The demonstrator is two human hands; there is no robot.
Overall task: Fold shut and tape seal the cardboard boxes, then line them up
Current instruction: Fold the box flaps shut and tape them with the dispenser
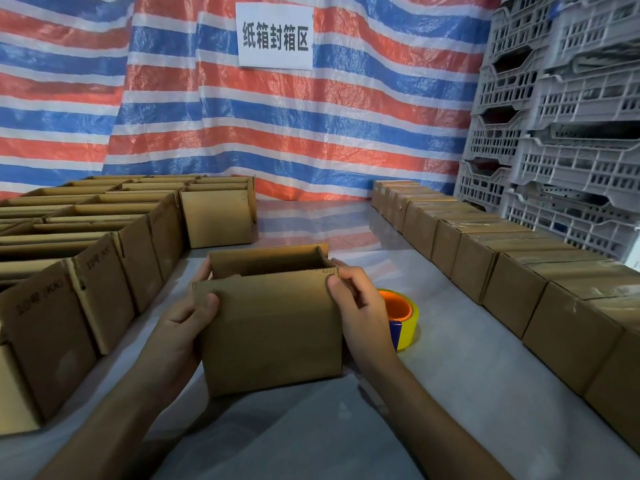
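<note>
Left: block of open-topped brown cardboard boxes packed side by side on the smooth grey desk. No tape on any that I could see, so that was the backlog.

Left grip clamped the left side of one small plain brown cardboard box, thumb on the front face, fingers round the side. That box sat centre, close in front of the person, top open and untaped. Couldn't tell if it touched the desk or hung just over it. Right grip grasped its upper right corner, thumb in front, fingers curled round the side.

Just behind the right grip: yellow tape roll with orange core, flat on the desk, nobody holding it.

Right: row of closed brown cardboard boxes butted end to end, glossy tape on the tops. Those looked sealed and lined up.

Judgement: mid-batch. This box needed flaps folded, tape, then a slot in the right row.

Desk surface slightly reflective. Back wall was a red, blue and white striped tarp with a white paper sign bearing printed characters. Grey perforated plastic crates stacked far right.
</note>
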